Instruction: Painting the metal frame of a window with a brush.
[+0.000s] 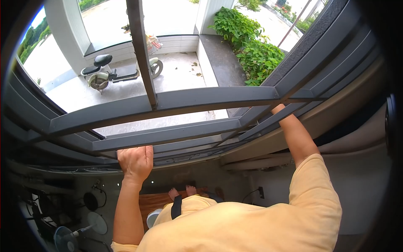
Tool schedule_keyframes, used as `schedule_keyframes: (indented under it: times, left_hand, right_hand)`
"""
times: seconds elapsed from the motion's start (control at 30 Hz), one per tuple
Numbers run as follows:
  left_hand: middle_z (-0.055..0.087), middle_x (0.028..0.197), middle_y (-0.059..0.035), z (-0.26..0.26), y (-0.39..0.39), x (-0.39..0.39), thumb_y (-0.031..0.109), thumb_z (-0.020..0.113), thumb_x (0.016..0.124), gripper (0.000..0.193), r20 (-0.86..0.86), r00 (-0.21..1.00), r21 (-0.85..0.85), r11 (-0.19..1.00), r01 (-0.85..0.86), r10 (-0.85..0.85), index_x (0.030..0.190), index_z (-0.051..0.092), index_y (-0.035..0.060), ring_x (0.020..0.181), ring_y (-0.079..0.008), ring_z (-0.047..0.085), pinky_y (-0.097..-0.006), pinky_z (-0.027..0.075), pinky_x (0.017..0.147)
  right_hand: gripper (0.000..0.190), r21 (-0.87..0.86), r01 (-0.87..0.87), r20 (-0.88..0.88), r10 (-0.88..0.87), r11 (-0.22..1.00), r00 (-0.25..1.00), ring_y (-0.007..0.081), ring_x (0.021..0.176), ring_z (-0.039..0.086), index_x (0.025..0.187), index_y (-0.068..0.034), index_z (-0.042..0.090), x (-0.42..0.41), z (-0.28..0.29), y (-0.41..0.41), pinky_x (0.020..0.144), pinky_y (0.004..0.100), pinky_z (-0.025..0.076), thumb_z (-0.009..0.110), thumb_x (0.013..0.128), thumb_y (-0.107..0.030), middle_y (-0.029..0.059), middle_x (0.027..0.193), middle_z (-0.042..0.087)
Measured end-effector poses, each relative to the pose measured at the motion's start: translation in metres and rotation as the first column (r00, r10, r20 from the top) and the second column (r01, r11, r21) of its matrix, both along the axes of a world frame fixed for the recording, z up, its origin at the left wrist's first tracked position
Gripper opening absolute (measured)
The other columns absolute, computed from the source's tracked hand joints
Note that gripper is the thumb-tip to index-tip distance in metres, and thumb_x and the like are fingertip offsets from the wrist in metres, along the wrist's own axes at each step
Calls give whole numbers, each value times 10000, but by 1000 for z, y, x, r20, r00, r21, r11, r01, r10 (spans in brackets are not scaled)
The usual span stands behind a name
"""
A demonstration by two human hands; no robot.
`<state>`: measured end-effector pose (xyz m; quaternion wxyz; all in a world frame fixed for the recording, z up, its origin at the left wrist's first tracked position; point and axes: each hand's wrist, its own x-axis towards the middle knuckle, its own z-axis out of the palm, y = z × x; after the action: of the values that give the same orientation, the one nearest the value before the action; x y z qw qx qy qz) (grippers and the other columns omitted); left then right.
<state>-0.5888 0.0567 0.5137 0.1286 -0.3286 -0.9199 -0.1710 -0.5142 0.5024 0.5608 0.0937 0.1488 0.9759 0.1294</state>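
My left hand (135, 160) is closed around a low horizontal bar (185, 144) of the grey metal window grille (217, 96). Its thumb lies along the near side, while the fingertips are hidden. On the right, my other arm reaches up behind a slanted grille bar (291, 111). Only a small part of my right hand (277, 108) shows past that bar, so what its fingers touch is hidden. A dark upright bar (140, 53) rises from the middle of the grille.
Outside are a parked electric scooter (122, 74) and leafy green plants (248, 47) beside a dark ledge (220, 56). Indoors, a gathered curtain (355, 138) hangs at right. A standing fan (66, 237) is at lower left. My bare feet (182, 192) are on an orange-brown wooden surface (154, 201).
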Motion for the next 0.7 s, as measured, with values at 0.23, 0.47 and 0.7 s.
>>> schedule_keyframes:
  times: [0.23, 0.47, 0.7]
  left_hand:
    - [663, 801, -121, 0, 3, 3, 247, 465, 907, 295, -9, 1000, 3, 1000, 13, -13, 857, 682, 54, 803, -311, 607, -402, 416, 804]
    - [656, 796, -108, 1, 3, 3, 252, 443, 930, 319, -38, 999, -5, 1000, 8, -8, 815, 663, 51, 805, -307, 589, -398, 403, 800]
    - [617, 760, -85, -10, 6, -1, 248, 421, 947, 323, -122, 991, 37, 997, 62, -57, 765, 611, 61, 785, -288, 566, -384, 380, 758]
  right_hand:
    - [260, -314, -265, -334, 155, 912, 930, 167, 726, 576, 938, -21, 634, 5, -30, 9, 608, 306, 443, 656, 837, -260, 124, 792, 614]
    - [139, -934, -32, -104, -185, 357, 977, 56, 538, 536, 905, -1, 652, 10, -16, -16, 399, 216, 440, 605, 877, -128, 39, 689, 637]
    - [184, -919, -44, -90, -100, 391, 991, 78, 517, 551, 874, 14, 651, 19, -31, -24, 401, 221, 437, 617, 873, -167, 61, 673, 645]
